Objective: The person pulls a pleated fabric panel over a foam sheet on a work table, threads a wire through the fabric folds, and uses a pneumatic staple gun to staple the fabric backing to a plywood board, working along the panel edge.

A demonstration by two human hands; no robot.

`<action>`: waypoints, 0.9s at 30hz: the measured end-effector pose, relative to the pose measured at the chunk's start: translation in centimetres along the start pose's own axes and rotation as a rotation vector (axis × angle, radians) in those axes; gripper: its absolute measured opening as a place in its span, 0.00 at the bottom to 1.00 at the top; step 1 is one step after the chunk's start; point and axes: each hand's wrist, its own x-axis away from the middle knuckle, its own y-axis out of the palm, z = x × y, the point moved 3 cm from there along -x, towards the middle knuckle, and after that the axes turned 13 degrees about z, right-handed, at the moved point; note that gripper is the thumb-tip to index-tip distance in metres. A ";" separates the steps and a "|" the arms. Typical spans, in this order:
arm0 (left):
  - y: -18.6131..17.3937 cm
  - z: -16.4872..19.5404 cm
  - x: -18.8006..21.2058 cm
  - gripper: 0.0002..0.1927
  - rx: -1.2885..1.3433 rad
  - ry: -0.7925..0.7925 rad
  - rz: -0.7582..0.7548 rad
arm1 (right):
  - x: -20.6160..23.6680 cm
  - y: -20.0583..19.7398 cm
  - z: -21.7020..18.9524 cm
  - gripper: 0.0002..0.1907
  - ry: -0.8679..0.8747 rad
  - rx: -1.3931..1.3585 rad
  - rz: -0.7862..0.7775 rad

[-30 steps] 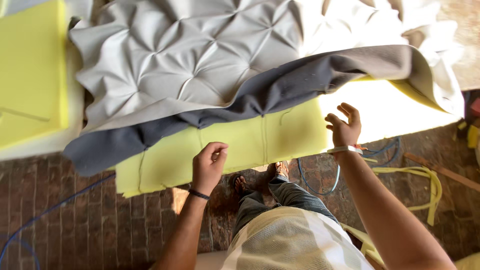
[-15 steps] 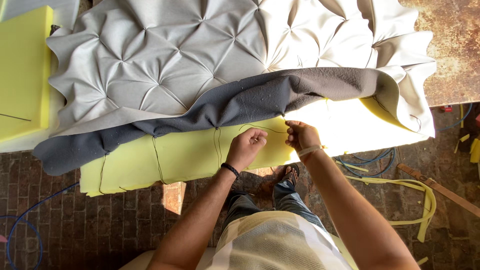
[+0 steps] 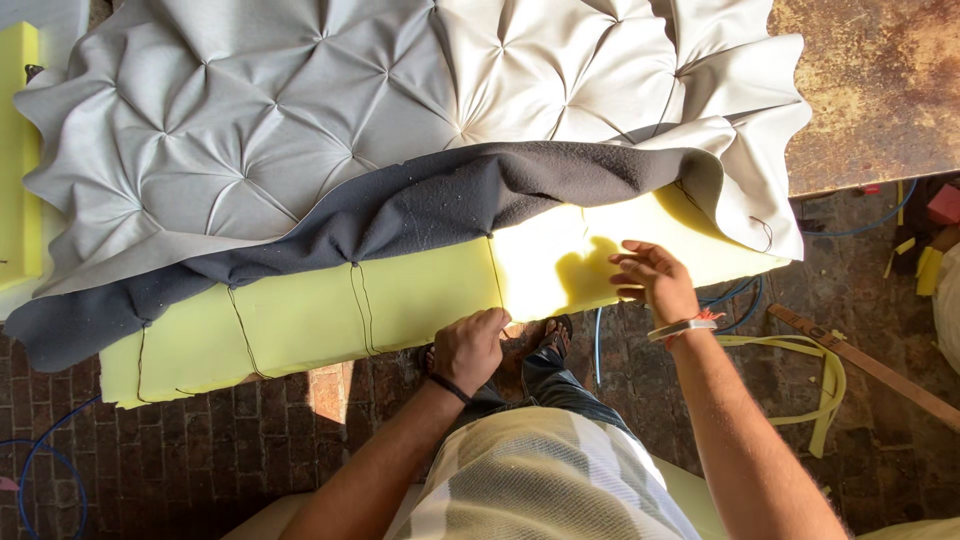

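Note:
A yellow foam slab (image 3: 300, 320) lies across in front of me, with thin dark strings (image 3: 358, 300) running over its side. Tufted pale grey fabric (image 3: 300, 110) covers its top, and the fabric's dark grey underside (image 3: 420, 205) is folded back along the near edge. My left hand (image 3: 472, 347) presses the foam's lower edge with fingers curled; whether it pinches a string I cannot tell. My right hand (image 3: 652, 280) hovers in front of the sunlit part of the foam, fingers spread, holding nothing I can see. It wears a wristband.
A brick floor (image 3: 200, 460) lies below. Another yellow foam block (image 3: 18, 160) stands at far left. A rusty brown surface (image 3: 870, 90) is at upper right. Yellow foam strips (image 3: 825, 385), a wooden batten (image 3: 870, 365) and blue cord (image 3: 40, 470) lie on the floor.
Both hands have moved apart: the left dropped to the foam's lower edge, the right shifted right and opened its fingers. The view has also shifted.

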 end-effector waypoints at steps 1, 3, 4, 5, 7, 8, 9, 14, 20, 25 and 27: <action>-0.8 -0.9 0.4 0.11 -0.164 -0.006 -0.116 | -1.8 -1.4 -0.8 0.17 -0.009 -0.033 0.123; -4.5 -1.4 0.6 0.06 -0.116 0.215 0.099 | -4.8 -3.4 -2.1 0.19 -0.025 -0.025 0.285; -5.8 -1.4 0.2 0.07 -0.209 0.237 0.113 | -6.1 -4.1 -2.7 0.21 -0.034 0.019 0.323; -7.1 -1.3 -0.3 0.11 -0.300 0.260 0.127 | -7.3 -4.8 -3.4 0.26 -0.050 -0.021 0.403; -8.7 -1.0 -2.2 0.15 -0.425 0.117 0.036 | -9.1 -5.9 -5.7 0.41 -0.305 -0.032 0.515; -9.2 -1.0 -3.2 0.15 -0.460 -0.050 -0.070 | -9.4 -6.2 -7.1 0.51 -0.540 -0.001 0.539; -9.3 -0.9 -4.3 0.15 -0.493 -0.220 -0.174 | -9.9 -6.1 -8.2 0.52 -0.599 0.154 0.495; -6.0 4.8 -10.1 0.16 -0.053 0.164 -0.046 | -9.8 -3.8 -10.9 0.65 -0.849 1.074 0.330; 1.1 9.6 -18.0 0.41 -0.205 0.523 0.431 | -7.4 -6.5 -10.8 0.22 -0.870 1.127 0.388; 4.0 7.0 -19.4 0.21 -0.100 0.224 -0.128 | -7.3 -12.0 -13.4 0.08 -1.154 1.412 0.212; 3.9 6.5 -18.1 0.16 0.032 0.272 -0.227 | -7.3 -12.7 -13.5 0.14 -1.253 1.308 0.013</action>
